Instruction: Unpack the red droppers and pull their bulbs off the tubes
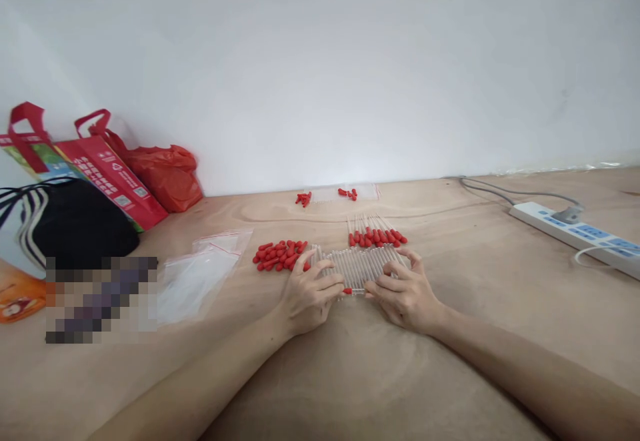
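Between my hands a clear dropper tube lies crosswise, with a red rubber bulb (347,291) at its left end. My left hand (311,293) is closed, its fingertips pinching at the bulb end. At the other end, my right hand (404,295) has curled fingers gripped on the clear tube (358,291). Just behind and partly under the fingers, a row of bare clear tubes (357,264) lies side by side. A pile of loose red bulbs (277,254) rests left of the row. Several droppers with red bulbs fitted (375,235) lie beyond it, bulbs toward me.
A clear bag (325,193) with red-bulbed droppers lies near the wall. Zip bags (205,274) spread to the left, with a black drawstring bag (85,217), red shopping bag (113,177) and red plastic bag (167,174) behind. A power strip (575,231) with cables sits right.
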Tool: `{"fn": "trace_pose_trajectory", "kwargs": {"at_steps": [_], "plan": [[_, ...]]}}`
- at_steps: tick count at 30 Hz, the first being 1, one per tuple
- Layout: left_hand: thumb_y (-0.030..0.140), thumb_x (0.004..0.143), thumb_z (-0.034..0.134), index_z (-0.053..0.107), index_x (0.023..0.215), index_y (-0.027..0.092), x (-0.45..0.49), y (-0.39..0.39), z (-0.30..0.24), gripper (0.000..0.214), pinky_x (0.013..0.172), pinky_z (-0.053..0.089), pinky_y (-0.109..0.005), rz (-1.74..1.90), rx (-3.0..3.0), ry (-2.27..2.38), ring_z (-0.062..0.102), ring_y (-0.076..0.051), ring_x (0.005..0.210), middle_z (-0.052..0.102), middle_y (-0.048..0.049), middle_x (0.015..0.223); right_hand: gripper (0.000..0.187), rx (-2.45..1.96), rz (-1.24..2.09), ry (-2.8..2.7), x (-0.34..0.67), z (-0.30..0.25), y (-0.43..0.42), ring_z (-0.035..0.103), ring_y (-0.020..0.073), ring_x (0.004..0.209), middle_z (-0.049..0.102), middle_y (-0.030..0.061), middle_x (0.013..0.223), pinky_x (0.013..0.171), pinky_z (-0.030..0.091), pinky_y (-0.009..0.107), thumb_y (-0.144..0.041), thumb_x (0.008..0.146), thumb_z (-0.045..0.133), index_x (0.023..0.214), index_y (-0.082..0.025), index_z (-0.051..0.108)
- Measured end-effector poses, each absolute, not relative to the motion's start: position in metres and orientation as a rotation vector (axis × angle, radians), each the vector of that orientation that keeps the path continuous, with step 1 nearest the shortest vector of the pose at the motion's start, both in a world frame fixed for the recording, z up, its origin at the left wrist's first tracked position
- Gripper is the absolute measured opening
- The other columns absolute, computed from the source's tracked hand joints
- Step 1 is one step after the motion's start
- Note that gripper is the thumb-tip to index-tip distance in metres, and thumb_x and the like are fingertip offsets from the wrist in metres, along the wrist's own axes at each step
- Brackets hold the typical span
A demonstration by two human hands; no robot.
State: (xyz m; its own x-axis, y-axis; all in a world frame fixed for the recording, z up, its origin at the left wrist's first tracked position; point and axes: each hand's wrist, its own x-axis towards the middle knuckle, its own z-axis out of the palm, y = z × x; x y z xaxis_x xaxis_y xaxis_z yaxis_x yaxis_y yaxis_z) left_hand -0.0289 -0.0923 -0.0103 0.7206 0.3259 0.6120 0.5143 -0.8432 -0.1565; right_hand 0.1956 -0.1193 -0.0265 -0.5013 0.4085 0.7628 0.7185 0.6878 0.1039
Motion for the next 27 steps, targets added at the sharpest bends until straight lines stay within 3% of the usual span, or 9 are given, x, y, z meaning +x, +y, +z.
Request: {"fn": "trace_pose_trajectory", "kwargs": {"at_steps": [3, 8, 11, 13, 18, 27], "plan": [[0.015, 0.080, 0.046, 0.061, 0.077, 0.023, -0.045, -0.089, -0.008, 0.017, 0.092, 0.030, -0.042, -0.891, -2.529, -0.790, 0.057, -0.017, 0.087, 0.068, 0.0029, 0.082, 0.020, -0.983, -0.473, -2.097, 0.209, -0.028, -0.117, 0.049, 0.0116, 0.067, 0.057, -0.0034, 0.056, 0.092, 0.020, 0.040, -0.025, 0.084, 0.046, 0.078, -0.024, 0.064], [0.027, 0.084, 0.046, 0.063, 0.086, 0.020, -0.068, -0.075, 0.002, 0.018, 0.069, 0.040, -0.031, -1.062, -2.332, -1.092, 0.055, -0.016, 0.074, 0.061, -0.0040, 0.077, 0.021, -1.153, -0.422, -1.987, 0.218, -0.028, -0.110, 0.051, 0.0114, 0.066, 0.061, -0.0013, 0.061, 0.086, 0.024, 0.034, -0.026, 0.085, 0.044, 0.086, -0.023, 0.065], [0.031, 0.082, 0.049, 0.060, 0.093, 0.018, -0.075, -0.064, 0.008, 0.020, 0.068, 0.038, -0.033, -1.027, -2.221, -1.335, 0.055, -0.018, 0.073, 0.061, -0.0046, 0.078, 0.026, -1.262, -0.436, -1.963, 0.216, -0.027, -0.106, 0.055, 0.0138, 0.071, 0.064, 0.0018, 0.070, 0.082, 0.026, 0.033, -0.021, 0.085, 0.039, 0.097, -0.020, 0.062], [0.036, 0.078, 0.054, 0.058, 0.087, 0.018, -0.080, -0.058, 0.009, 0.020, 0.068, 0.035, -0.034, -0.959, -2.161, -1.467, 0.055, -0.020, 0.073, 0.062, -0.0037, 0.076, 0.028, -1.340, -0.447, -1.932, 0.219, -0.027, -0.103, 0.056, 0.0149, 0.072, 0.065, 0.0036, 0.075, 0.080, 0.027, 0.033, -0.019, 0.084, 0.036, 0.099, -0.019, 0.059], [0.044, 0.075, 0.057, 0.054, 0.069, 0.020, -0.085, -0.050, 0.005, 0.024, 0.069, 0.030, -0.035, -0.849, -2.153, -1.460, 0.055, -0.021, 0.073, 0.064, -0.0008, 0.071, 0.019, -1.466, -0.476, -1.837, 0.231, -0.032, -0.095, 0.056, 0.0158, 0.065, 0.063, 0.0009, 0.063, 0.077, 0.026, 0.033, -0.022, 0.081, 0.039, 0.086, -0.018, 0.057], [0.046, 0.076, 0.054, 0.056, 0.069, 0.021, -0.086, -0.049, 0.003, 0.026, 0.068, 0.030, -0.034, -0.863, -2.048, -1.434, 0.055, -0.021, 0.071, 0.065, -0.0009, 0.070, 0.020, -1.485, -0.578, -1.902, 0.226, -0.034, -0.095, 0.055, 0.0159, 0.065, 0.066, 0.0020, 0.067, 0.077, 0.024, 0.034, -0.019, 0.079, 0.040, 0.080, -0.019, 0.059]]}}
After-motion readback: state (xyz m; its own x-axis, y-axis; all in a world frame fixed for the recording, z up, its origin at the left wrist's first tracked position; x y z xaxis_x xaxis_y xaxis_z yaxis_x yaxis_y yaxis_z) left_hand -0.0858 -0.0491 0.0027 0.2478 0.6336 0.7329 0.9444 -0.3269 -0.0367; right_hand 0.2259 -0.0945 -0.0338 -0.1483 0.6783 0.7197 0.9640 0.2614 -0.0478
